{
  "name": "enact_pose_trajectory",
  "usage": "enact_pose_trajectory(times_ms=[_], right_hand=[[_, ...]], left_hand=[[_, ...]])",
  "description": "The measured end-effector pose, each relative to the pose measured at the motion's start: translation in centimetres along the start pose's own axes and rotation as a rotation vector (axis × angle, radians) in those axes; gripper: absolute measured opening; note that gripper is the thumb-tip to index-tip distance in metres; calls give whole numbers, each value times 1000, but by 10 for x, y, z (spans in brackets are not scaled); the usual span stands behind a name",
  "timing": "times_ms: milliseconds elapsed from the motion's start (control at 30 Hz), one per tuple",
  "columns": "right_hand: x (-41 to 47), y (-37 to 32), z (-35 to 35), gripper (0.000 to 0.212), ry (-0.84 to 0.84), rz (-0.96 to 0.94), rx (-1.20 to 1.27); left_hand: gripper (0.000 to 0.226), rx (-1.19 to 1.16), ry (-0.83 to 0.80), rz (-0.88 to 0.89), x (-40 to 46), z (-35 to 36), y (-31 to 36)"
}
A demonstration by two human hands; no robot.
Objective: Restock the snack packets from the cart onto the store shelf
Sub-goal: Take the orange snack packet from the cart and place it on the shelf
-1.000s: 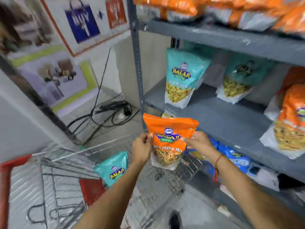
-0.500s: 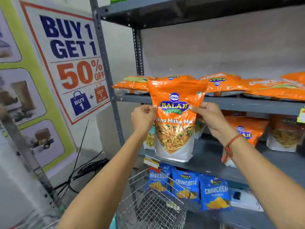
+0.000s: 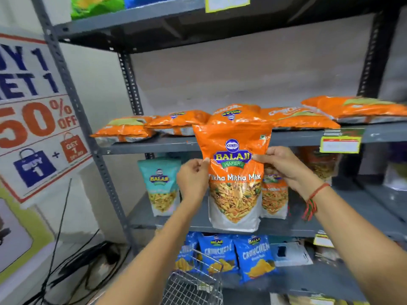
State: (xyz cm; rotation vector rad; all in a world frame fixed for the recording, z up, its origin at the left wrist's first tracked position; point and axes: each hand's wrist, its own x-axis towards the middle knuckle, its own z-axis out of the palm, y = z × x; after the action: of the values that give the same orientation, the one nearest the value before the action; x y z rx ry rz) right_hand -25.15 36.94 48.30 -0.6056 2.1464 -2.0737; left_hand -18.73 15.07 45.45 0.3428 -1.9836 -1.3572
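I hold an orange Tikha Mitha Mix packet (image 3: 234, 172) upright in front of the grey shelf (image 3: 154, 146). My left hand (image 3: 193, 179) pinches its left edge and my right hand (image 3: 284, 166) grips its right edge. The packet's top reaches the shelf board where several orange packets (image 3: 180, 123) lie flat. Only the wire corner of the cart (image 3: 193, 285) shows, at the bottom middle.
On the board below stand a teal packet (image 3: 161, 186) and another orange packet (image 3: 275, 199). Blue Crunchem packets (image 3: 255, 256) line the lowest board. A grey upright post (image 3: 72, 102) stands at left, with a sale poster (image 3: 37, 111) and black floor cables (image 3: 83, 267) beside it.
Both hands have lifted the orange packet from above the cart up to the level of the orange-packet shelf board. The view has tilted upward with it.
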Motion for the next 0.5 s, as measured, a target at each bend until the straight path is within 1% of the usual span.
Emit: enact_pose_trajectory(times_ms=[100, 167, 233, 300, 400, 500], right_hand=[[-4, 25, -63, 8, 37, 78, -82], [-8, 42, -101, 4, 52, 127, -158], [-8, 62, -149, 3, 84, 174, -220], [-5, 83, -196, 7, 136, 223, -278], [4, 110, -256, 14, 229, 253, -326], [12, 135, -300, 3, 306, 248, -319]], left_hand=[[37, -24, -74, 12, -30, 60, -9], [41, -4, -147, 4, -49, 98, -16], [44, 28, -233, 2, -63, 151, -21], [36, 50, -294, -42, -74, 203, -21], [26, 44, -335, -81, -87, 273, -20], [28, 47, -381, -124, -94, 336, -29]])
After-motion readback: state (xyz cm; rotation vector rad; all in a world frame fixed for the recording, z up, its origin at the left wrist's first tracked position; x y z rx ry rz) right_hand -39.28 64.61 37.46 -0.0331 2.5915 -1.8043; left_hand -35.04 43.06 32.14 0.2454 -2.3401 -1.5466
